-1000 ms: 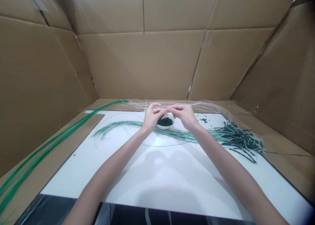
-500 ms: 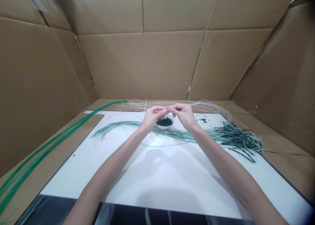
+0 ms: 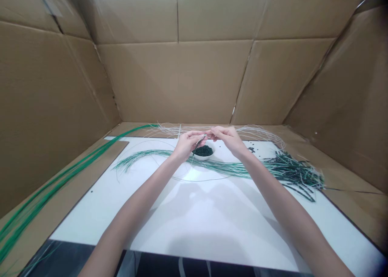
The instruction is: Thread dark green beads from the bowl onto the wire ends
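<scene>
My left hand (image 3: pixel 185 144) is closed in a pinch on a thin wire with a short dark beaded length (image 3: pixel 199 142) that slants down from its fingertips. Close beside it, my right hand (image 3: pixel 229 139) has its fingertips pressed together near the wire's upper end. Whatever sits between those right fingertips is too small to make out. Below the fingers stands a white bowl (image 3: pixel 205 158) filled with dark green beads (image 3: pixel 203 150). A bundle of green wires (image 3: pixel 216 167) runs across the white board, partly under my forearms.
Dark beaded strands (image 3: pixel 292 170) lie heaped at the board's right. Loose dark beads (image 3: pixel 251 149) are scattered behind my right wrist. Pale wires (image 3: pixel 257 131) stretch along the back. Long green strands (image 3: pixel 75 164) hang down the left side. Cardboard walls (image 3: pixel 176 79) enclose the white board (image 3: pixel 200 216).
My right hand has shifted slightly to the right, and its fingers have moved a little away from my left fingertips. The left hand keeps its pinch in nearly the same place.
</scene>
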### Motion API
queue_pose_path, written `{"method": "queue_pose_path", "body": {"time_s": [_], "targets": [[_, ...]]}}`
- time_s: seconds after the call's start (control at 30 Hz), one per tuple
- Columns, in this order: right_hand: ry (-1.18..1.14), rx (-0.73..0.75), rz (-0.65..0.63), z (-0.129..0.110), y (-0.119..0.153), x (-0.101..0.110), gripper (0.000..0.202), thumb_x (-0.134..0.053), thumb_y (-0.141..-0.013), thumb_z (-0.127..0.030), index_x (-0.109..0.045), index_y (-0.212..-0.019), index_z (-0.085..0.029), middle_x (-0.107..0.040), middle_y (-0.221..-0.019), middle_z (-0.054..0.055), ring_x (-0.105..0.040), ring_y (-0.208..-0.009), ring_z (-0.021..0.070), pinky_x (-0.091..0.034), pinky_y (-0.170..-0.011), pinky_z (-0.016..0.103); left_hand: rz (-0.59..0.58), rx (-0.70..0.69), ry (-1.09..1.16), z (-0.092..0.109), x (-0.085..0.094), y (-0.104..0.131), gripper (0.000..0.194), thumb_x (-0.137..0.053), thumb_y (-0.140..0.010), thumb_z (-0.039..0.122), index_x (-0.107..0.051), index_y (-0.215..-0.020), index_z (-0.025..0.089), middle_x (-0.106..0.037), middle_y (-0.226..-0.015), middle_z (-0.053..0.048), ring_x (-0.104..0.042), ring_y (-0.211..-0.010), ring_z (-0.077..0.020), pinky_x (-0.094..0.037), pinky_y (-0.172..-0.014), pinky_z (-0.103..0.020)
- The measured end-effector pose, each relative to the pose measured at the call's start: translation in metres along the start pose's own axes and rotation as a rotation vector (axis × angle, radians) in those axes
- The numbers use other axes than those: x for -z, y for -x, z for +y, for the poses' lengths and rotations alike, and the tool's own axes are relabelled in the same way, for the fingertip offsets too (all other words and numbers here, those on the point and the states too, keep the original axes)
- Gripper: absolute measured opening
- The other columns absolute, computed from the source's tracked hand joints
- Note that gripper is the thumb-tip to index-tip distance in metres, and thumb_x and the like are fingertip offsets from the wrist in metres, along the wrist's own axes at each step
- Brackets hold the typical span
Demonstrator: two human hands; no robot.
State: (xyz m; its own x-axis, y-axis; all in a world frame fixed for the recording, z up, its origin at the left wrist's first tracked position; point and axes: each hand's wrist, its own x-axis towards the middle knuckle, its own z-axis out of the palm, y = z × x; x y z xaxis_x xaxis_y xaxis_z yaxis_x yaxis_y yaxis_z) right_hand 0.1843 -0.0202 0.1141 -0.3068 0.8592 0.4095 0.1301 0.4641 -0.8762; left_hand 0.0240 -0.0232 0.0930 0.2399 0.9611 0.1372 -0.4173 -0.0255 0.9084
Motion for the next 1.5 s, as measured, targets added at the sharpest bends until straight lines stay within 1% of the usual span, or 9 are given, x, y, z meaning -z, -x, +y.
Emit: {"method": "queue_pose_path", "body": {"time_s": [0.13, 0.37, 0.57, 0.7, 0.8, 0.93, 1.03, 1.17, 1.5], "targets": [[0.169, 0.096, -0.019, -0.005, 0.001, 0.005, 0.027, -0.065, -0.066, -0.042, -0.069, -0.076, -0.016, -0.065, -0.078, 0.006, -0.058, -0.072, 0.016, -0.043, -0.064, 0.027, -0.024, 0.001, -0.007, 0.0, -0.001, 0.001, 0.033, -0.074, -0.058, 0.022, -0.058, -0.083, 0.007, -0.065, -0.069, -0.006, -0.058, -0.059, -0.0079, -0.045, -0.063, -0.022], [0.401, 0.223, 0.01, -0.003, 0.001, 0.008, 0.019, -0.058, -0.073, -0.034, -0.065, -0.068, -0.017, -0.062, -0.073, 0.003, -0.054, -0.067, 0.0132, -0.039, -0.059, 0.025, -0.089, 0.06, -0.082, 0.001, 0.001, 0.0, 0.035, -0.07, -0.062, 0.03, -0.059, -0.089, 0.01, -0.065, -0.08, -0.007, -0.06, -0.072, -0.0126, -0.044, -0.074, -0.028], [0.397, 0.189, 0.278, 0.009, -0.005, 0.015, 0.017, -0.059, -0.071, -0.032, -0.063, -0.066, -0.017, -0.062, -0.072, 0.003, -0.052, -0.063, 0.0124, -0.039, -0.059, 0.025, -0.156, 0.276, -0.386, 0.017, 0.025, -0.007, 0.034, -0.046, -0.074, 0.038, -0.064, -0.083, 0.01, -0.066, -0.083, -0.008, -0.059, -0.068, -0.0135, -0.042, -0.071, -0.027], [0.337, 0.142, 0.401, 0.022, -0.009, 0.016, 0.017, -0.059, -0.069, -0.032, -0.063, -0.066, -0.016, -0.062, -0.07, 0.003, -0.052, -0.06, 0.0124, -0.04, -0.059, 0.026, -0.319, 0.355, -0.462, 0.024, 0.032, -0.006, 0.022, -0.057, -0.066, 0.026, -0.063, -0.08, 0.01, -0.064, -0.077, -0.007, -0.059, -0.076, -0.0141, -0.041, -0.075, -0.025], [0.272, 0.103, 0.455, 0.028, -0.01, 0.016, 0.018, -0.059, -0.069, -0.033, -0.062, -0.068, -0.015, -0.061, -0.071, 0.003, -0.053, -0.061, 0.0125, -0.042, -0.06, 0.027, -0.278, 0.326, -0.452, 0.026, 0.032, -0.004, 0.016, -0.061, -0.063, 0.021, -0.061, -0.076, 0.01, -0.059, -0.072, -0.004, -0.057, -0.069, -0.012, -0.041, -0.068, -0.023], [0.103, -0.003, 0.356, 0.032, -0.012, 0.017, 0.021, -0.061, -0.066, -0.036, -0.06, -0.069, -0.015, -0.059, -0.067, 0.002, -0.053, -0.06, 0.0122, -0.044, -0.06, 0.027, -0.197, 0.246, -0.477, 0.024, 0.035, -0.006, 0.013, -0.06, -0.065, 0.022, -0.057, -0.068, 0.01, -0.05, -0.066, -0.001, -0.038, -0.045, -0.0019, -0.027, -0.045, -0.019], [-0.049, -0.067, 0.233, 0.032, -0.011, 0.016, 0.025, -0.064, -0.064, -0.037, -0.057, -0.076, -0.017, -0.061, -0.074, 0.003, -0.057, -0.068, 0.0137, -0.048, -0.065, 0.029, -0.154, 0.188, -0.528, 0.023, 0.038, -0.008, 0.014, -0.059, -0.065, 0.024, -0.058, -0.069, 0.011, -0.041, -0.058, 0.003, -0.025, -0.041, -0.0007, -0.014, -0.041, -0.019], [-0.177, -0.033, 0.067, 0.031, -0.008, 0.008, 0.062, -0.075, -0.052, -0.028, -0.047, -0.107, -0.025, -0.061, -0.103, 0.005, -0.061, -0.084, 0.0175, -0.05, -0.077, 0.035, -0.147, 0.149, -0.605, 0.02, 0.037, -0.008, 0.019, -0.058, -0.065, 0.029, -0.061, -0.071, 0.012, -0.028, -0.05, 0.006, -0.022, -0.042, -0.0027, -0.012, -0.042, -0.02], [-0.055, -0.074, 0.095, 0.031, -0.007, 0.003, 0.049, -0.073, -0.055, -0.028, -0.058, -0.1, -0.017, -0.066, -0.063, 0.002, -0.064, -0.065, 0.0189, -0.052, -0.06, 0.033, -0.085, 0.15, -0.711, 0.019, 0.032, -0.008, 0.021, -0.058, -0.062, 0.031, -0.064, -0.07, 0.013, -0.027, -0.047, 0.006, -0.02, -0.042, -0.0041, -0.011, -0.043, -0.022]]}}
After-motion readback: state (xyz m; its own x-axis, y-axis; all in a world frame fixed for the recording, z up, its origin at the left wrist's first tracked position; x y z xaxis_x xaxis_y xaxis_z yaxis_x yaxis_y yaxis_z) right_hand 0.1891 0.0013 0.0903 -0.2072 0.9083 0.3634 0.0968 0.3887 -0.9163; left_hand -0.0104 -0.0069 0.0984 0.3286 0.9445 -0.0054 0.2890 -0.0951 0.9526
